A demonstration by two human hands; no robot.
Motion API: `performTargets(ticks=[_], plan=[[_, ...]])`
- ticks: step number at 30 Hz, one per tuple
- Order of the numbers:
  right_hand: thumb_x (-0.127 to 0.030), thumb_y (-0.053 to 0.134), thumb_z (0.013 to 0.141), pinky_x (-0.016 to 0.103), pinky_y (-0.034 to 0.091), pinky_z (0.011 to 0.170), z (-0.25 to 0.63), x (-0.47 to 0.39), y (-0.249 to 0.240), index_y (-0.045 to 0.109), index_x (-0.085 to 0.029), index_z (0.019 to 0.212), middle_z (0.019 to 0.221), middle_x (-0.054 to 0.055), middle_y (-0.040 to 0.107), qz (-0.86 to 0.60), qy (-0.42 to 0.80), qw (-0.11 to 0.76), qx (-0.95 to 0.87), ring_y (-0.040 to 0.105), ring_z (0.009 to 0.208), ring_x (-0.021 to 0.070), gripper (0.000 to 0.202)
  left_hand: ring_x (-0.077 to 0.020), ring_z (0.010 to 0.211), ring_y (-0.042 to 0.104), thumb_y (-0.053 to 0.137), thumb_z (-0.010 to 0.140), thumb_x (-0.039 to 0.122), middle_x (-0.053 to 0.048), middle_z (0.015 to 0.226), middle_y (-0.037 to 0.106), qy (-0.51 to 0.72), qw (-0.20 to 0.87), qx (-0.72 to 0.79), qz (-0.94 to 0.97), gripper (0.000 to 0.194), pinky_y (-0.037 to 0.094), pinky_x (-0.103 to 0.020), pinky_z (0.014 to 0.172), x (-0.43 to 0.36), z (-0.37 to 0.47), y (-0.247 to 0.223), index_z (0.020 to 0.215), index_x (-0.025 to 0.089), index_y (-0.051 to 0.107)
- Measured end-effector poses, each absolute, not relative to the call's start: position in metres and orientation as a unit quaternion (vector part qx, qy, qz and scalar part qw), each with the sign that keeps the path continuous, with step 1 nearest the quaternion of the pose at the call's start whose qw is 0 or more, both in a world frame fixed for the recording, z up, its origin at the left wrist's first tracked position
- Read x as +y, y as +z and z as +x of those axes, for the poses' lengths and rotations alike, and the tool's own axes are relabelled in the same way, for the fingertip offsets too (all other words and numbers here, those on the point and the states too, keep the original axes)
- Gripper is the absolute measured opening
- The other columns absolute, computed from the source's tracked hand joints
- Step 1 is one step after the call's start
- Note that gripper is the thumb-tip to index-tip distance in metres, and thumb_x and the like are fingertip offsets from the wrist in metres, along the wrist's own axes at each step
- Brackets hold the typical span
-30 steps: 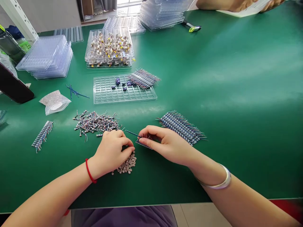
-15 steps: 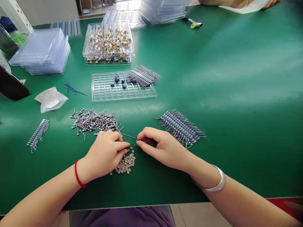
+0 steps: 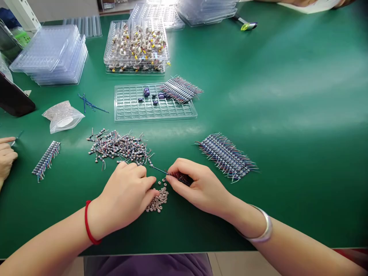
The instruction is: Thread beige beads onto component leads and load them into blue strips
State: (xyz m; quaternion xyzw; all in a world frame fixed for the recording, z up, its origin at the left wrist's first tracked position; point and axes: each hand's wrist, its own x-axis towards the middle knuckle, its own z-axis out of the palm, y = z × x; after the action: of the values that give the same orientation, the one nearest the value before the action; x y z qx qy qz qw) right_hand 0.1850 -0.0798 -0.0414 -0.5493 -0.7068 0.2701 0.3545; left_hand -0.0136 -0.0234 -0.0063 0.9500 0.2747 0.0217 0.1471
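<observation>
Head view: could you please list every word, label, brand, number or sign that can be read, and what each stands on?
No text can be read anywhere in this view.
Discs: too small to show any lettering.
Heap of wired pieces: too small to tell.
Plastic bag: no legible writing.

Clear trays [image 3: 47,50] stacked at left, dark device [image 3: 17,97] near them, 1 green-tipped tool [image 3: 246,25] toward the back

L hand [image 3: 126,196] hides pt of disc pile [image 3: 161,198].
</observation>
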Motion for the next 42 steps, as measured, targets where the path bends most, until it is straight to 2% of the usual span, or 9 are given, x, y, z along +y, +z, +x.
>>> performTargets(ticks=[4, 8, 14, 24, 42], plan=[[-0.013, 0.053, 0.084, 0.023, 0.038, 0.051, 0.18, -0.083, -0.043, 0.051, -0.02, 0.07, 0.061, -0.002, 0.052, -0.57, 0.253, 0.36, -0.694, 0.046, 0.054, 0.0108, 0.016, -0.0176, 0.065, 0.049, 0.059, 0.088, 0.029, 0.0, 0.067, 0.057, 0.036, 0.126, 0.275, 0.952, 0.015, 0.028, -0.033, 0.063, -0.03, -0.014, -0.004, 0.084, 0.019, 0.069], [-0.013, 0.053, 0.083, 0.023, 0.037, 0.05, 0.178, -0.084, -0.045, 0.047, -0.021, 0.066, 0.06, -0.002, 0.049, -0.573, 0.242, 0.368, -0.691, 0.045, 0.054, 0.011, 0.02, -0.0177, 0.06, 0.048, 0.058, 0.087, 0.023, 0.0, 0.063, 0.056, 0.055, 0.089, 0.281, 0.954, 0.019, 0.027, -0.033, 0.061, -0.036, -0.013, -0.002, 0.069, 0.018, 0.063], [-0.011, 0.052, 0.083, 0.023, 0.035, 0.048, 0.177, -0.085, -0.047, 0.043, -0.021, 0.065, 0.059, -0.003, 0.046, -0.574, 0.226, 0.374, -0.693, 0.042, 0.053, 0.0109, 0.022, -0.017, 0.055, 0.046, 0.06, 0.082, 0.015, 0.0, 0.06, 0.053, 0.054, 0.057, 0.274, 0.958, 0.021, 0.026, -0.032, 0.058, -0.039, -0.012, -0.004, 0.062, 0.019, 0.056], [-0.01, 0.053, 0.084, 0.023, 0.036, 0.048, 0.177, -0.086, -0.046, 0.045, -0.021, 0.067, 0.06, -0.003, 0.046, -0.578, 0.23, 0.354, -0.698, 0.043, 0.053, 0.0109, 0.022, -0.016, 0.052, 0.044, 0.058, 0.08, 0.01, 0.0, 0.055, 0.051, 0.086, 0.057, 0.275, 0.956, 0.025, 0.024, -0.032, 0.056, -0.039, -0.011, -0.007, 0.058, 0.019, 0.053], [-0.012, 0.053, 0.085, 0.025, 0.035, 0.047, 0.178, -0.087, -0.045, 0.046, -0.022, 0.068, 0.06, -0.002, 0.047, -0.582, 0.243, 0.345, -0.695, 0.043, 0.053, 0.0121, 0.022, -0.0166, 0.053, 0.047, 0.058, 0.083, 0.012, 0.0, 0.056, 0.052, 0.078, 0.075, 0.277, 0.955, 0.025, 0.026, -0.032, 0.055, -0.039, -0.009, -0.007, 0.059, 0.019, 0.055]])
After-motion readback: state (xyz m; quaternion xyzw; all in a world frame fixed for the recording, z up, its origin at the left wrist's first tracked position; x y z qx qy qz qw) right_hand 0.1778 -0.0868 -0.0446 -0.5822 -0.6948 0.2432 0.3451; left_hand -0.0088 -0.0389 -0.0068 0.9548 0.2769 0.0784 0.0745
